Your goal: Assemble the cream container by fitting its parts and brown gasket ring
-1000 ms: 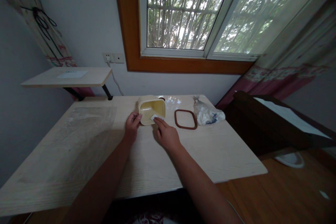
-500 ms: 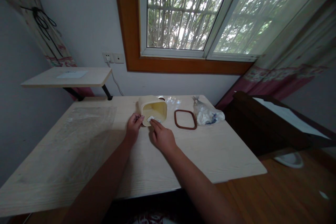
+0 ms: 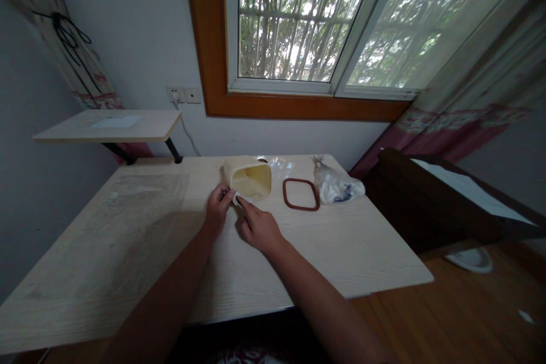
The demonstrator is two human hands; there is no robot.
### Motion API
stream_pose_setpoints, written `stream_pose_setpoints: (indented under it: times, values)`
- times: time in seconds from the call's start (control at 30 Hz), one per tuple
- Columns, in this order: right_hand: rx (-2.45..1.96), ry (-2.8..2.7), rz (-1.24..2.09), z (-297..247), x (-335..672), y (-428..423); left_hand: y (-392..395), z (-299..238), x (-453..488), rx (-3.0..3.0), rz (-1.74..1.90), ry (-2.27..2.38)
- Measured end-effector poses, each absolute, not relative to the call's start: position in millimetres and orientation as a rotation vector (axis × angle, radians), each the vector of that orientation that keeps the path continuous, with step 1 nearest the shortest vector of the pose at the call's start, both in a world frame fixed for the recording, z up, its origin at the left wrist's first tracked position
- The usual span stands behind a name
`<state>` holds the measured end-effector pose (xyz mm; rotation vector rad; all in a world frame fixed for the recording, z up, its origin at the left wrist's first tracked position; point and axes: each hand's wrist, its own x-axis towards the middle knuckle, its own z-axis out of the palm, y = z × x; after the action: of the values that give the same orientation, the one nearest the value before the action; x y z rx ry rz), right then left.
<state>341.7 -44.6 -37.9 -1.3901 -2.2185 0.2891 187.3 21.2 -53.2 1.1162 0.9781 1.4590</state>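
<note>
bin lies tipped on the table in the head view, left hand pinching its rim, right hand at a white cloth there, grip hard to tell. wiping seems partway; the brown ring lies apart. hands cover much of the cloth; a dark thing behind is mostly hidden.

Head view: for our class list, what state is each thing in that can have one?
Tub: uncovered, tipped so its opening faces the person.
White cloth: partly hidden, at the tub's rim.
Left hand: gripping the rim.
Right hand: fingertips at the cloth.
Brown frame: lying flat.
Plastic bag: bunched, with things inside.
Plastic sheet: spread out.
Left curtain: tied.
Left wall socket: in use.
</note>
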Motion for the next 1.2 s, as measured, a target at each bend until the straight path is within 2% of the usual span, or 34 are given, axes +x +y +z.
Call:
stream_pose_setpoints:
  times: [0.27,0.57,1.2]
  values:
    - [-1.266,-2.228,0.313,-42.6,346.0,-43.6,24.7,-58.0,185.6,1.088,1.479,0.956]
    - [-1.331,-2.269,0.241,-34.7,348.0,-45.4,23.6,-55.3,184.1,1.043,1.484,0.942]
    - [-1.691,-2.176,0.079,-25.6,355.8,-41.5,22.6,-52.1,185.3,1.009,1.484,0.933]
